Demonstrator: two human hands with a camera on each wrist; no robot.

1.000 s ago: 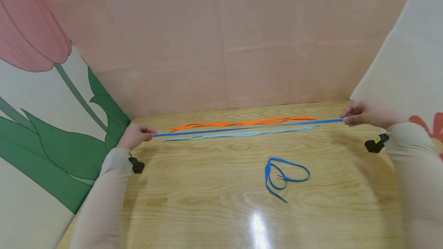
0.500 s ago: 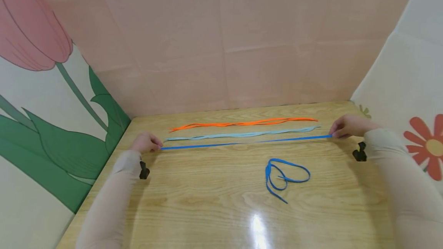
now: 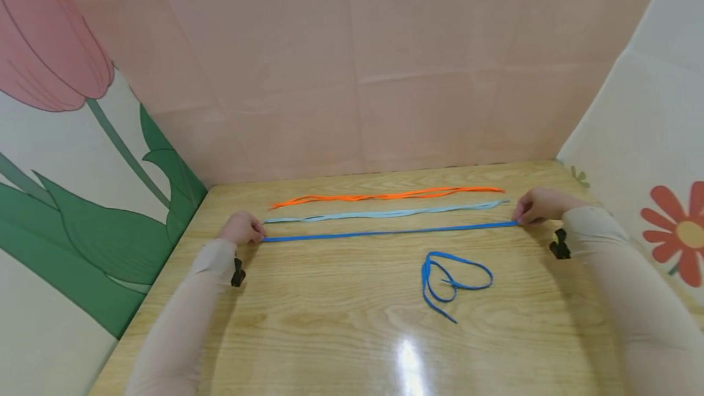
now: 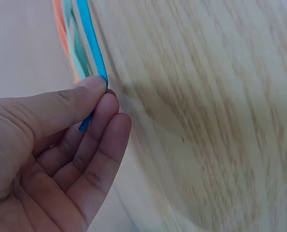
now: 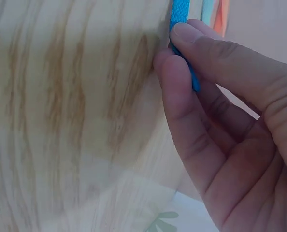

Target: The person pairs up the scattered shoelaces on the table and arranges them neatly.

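A flat blue shoelace (image 3: 352, 234) is stretched nearly straight from side to side across the table. My left hand (image 3: 242, 228) pinches its left end between thumb and fingers; in the left wrist view a short tip of the blue shoelace (image 4: 94, 48) pokes out below the thumb. At the other end my right hand (image 3: 539, 205) pinches the lace, and the right wrist view shows the blue tip (image 5: 195, 84) between thumb and fingers. Just behind it lies a light blue shoelace bundle (image 3: 379, 214), and farther back an orange shoelace bundle (image 3: 379, 197), both roughly parallel to it.
A second blue shoelace (image 3: 473, 286) lies loosely looped on the wooden table (image 3: 308, 322), nearer to me and right of the middle. A pinkish wall covering (image 3: 352, 78) rises behind the table, with flower-printed panels (image 3: 99, 200) at both sides.
Both hands have come toward me and lower, bringing the stretched blue shoelace from above the two bundles to in front of them. The hands are also closer together. The looped lace stays put.
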